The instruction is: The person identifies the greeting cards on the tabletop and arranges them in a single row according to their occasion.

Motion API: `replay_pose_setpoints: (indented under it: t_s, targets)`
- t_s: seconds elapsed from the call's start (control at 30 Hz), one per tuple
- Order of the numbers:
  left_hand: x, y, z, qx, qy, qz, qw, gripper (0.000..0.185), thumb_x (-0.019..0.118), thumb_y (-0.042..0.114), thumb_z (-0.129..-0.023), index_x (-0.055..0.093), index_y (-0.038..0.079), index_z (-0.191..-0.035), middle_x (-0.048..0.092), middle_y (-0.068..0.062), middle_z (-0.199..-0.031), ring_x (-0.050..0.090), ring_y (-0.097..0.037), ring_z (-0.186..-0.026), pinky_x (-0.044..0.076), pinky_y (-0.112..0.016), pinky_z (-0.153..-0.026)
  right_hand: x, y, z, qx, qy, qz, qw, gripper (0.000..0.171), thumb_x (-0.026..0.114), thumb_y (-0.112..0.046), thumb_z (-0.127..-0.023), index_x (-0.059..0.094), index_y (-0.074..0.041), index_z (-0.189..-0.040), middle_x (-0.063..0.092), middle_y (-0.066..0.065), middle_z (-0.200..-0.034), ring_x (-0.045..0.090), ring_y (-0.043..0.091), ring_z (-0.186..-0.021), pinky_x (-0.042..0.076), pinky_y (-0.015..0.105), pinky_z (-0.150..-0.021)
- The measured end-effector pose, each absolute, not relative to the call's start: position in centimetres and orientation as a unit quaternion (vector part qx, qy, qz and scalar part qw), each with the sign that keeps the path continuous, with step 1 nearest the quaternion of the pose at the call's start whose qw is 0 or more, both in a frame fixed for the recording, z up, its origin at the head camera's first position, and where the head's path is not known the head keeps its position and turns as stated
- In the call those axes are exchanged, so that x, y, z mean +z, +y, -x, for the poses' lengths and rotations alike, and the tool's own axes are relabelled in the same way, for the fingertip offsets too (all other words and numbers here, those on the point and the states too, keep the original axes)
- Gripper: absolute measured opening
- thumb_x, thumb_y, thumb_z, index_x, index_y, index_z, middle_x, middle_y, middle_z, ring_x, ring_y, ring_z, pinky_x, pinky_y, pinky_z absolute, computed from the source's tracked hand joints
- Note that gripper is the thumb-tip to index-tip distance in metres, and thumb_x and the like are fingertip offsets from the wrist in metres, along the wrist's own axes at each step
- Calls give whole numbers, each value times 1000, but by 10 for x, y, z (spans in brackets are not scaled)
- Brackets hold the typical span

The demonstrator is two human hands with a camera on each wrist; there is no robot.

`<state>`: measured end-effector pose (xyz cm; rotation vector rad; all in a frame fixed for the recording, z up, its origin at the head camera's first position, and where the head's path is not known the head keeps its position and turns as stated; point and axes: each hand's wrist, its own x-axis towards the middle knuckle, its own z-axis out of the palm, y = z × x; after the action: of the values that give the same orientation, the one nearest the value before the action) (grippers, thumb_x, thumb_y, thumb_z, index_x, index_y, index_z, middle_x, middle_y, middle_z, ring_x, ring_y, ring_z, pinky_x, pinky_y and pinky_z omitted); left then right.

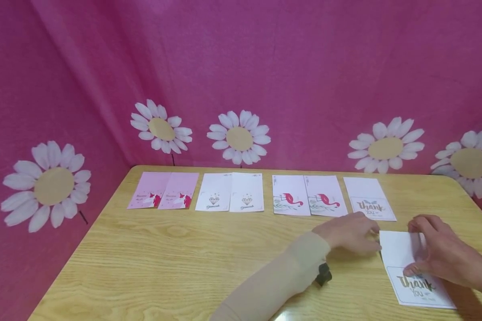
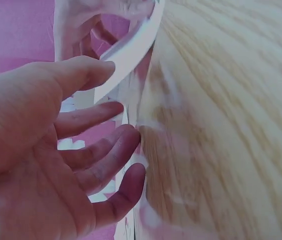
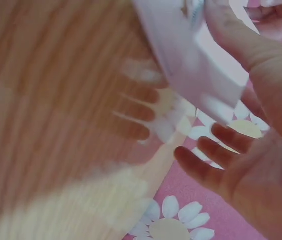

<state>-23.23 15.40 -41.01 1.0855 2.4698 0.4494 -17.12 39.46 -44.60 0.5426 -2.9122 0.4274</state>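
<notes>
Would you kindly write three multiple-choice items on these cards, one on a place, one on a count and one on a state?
1. Where does the loose thank-you card lie? A in the far row; B near the table's right front edge; C on the floor.
2. How many cards form the far row? A five; B seven; C nine.
3. The left hand is: A open; B a fist; C holding scissors.

B: it lies under the right hand, apart from the row.
B: two pink, two diamond, two flamingo, one thank-you.
A: its fingers are spread and relaxed.
</notes>
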Motion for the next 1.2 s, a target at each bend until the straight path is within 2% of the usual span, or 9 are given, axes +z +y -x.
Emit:
replay_pose_setpoints:
  t_s: [0.13, 0.27, 0.5, 0.7, 0.77, 0.97, 1.03, 1.13, 1.2]
  targets:
    - [-409, 154, 233, 211, 876, -376, 216, 43, 65, 44, -98, 59, 29, -138, 64, 19, -130, 57, 7, -116, 43, -8, -96, -445, 390, 171, 125, -966, -195, 115, 90, 101, -39, -48, 49, -4, -112, 53, 23, -113, 49, 33, -95, 33, 10, -73]
    - [-410, 157, 231, 282, 866, -344, 227, 45, 70, 38, -96, 58, 27, -137, 68, 18, -126, 61, 10, -108, 41, -5, -94, -445, 385, 170, 144, -969, -178, 92, 91, 100, -36, -55, 46, -1, -119, 52, 21, -108, 46, 21, -85, 36, 16, -62]
    - [-420, 165, 223, 422, 846, -257, 204, 44, 74, 13, -89, 61, 22, -130, 74, 10, -108, 65, 5, -85, 45, -6, -78, -446, 380, 165, 214, -961, -152, 91, 98, 100, -27, -59, 43, 2, -134, 49, 27, -122, 51, 36, -92, 30, -4, -72]
    - [-416, 164, 225, 521, 812, -188, 184, 48, 72, 7, -86, 63, 24, -130, 70, 8, -101, 64, 1, -74, 52, -13, -72, -438, 380, 161, 267, -958, -90, 59, 106, 94, -17, -72, 28, 0, -154, 41, 39, -135, 64, 55, -87, 54, 16, -60]
    - [-412, 164, 226, 541, 802, -182, 175, 44, 72, 8, -87, 64, 22, -128, 70, 8, -99, 64, 0, -69, 52, -13, -71, -436, 382, 160, 279, -955, -83, 53, 107, 90, -15, -77, 22, -3, -159, 42, 39, -136, 71, 32, -86, 54, 17, -59]
    - [-405, 164, 232, 591, 775, -160, 154, 43, 72, 8, -89, 63, 21, -128, 71, 8, -99, 70, -8, -62, 51, -12, -73, -433, 389, 160, 312, -947, -58, 43, 96, 80, -15, -90, 17, -5, -161, 38, 42, -140, 67, 31, -95, 44, 4, -62]
    - [-403, 165, 234, 600, 771, -149, 151, 46, 72, 9, -89, 62, 24, -131, 70, 9, -101, 71, -10, -62, 52, -13, -75, -435, 392, 160, 323, -943, -54, 64, 92, 79, -13, -90, 21, -7, -161, 52, 17, -141, 66, 15, -100, 43, 2, -63]
    - [-400, 167, 238, 604, 772, -137, 143, 48, 73, 11, -89, 61, 26, -133, 69, 10, -102, 71, -9, -64, 52, -13, -77, -438, 397, 157, 378, -920, -57, 86, 87, 76, -3, -90, 29, -18, -161, 60, -22, -116, 56, -14, -86, 51, 9, -60]
    - [-398, 169, 241, 611, 768, -131, 140, 48, 73, 11, -90, 61, 26, -134, 69, 10, -101, 72, -10, -64, 52, -13, -75, -439, 401, 156, 444, -890, -57, 84, 81, 72, 5, -90, 38, -26, -157, 54, -37, -104, 60, -14, -78, 57, 19, -55]
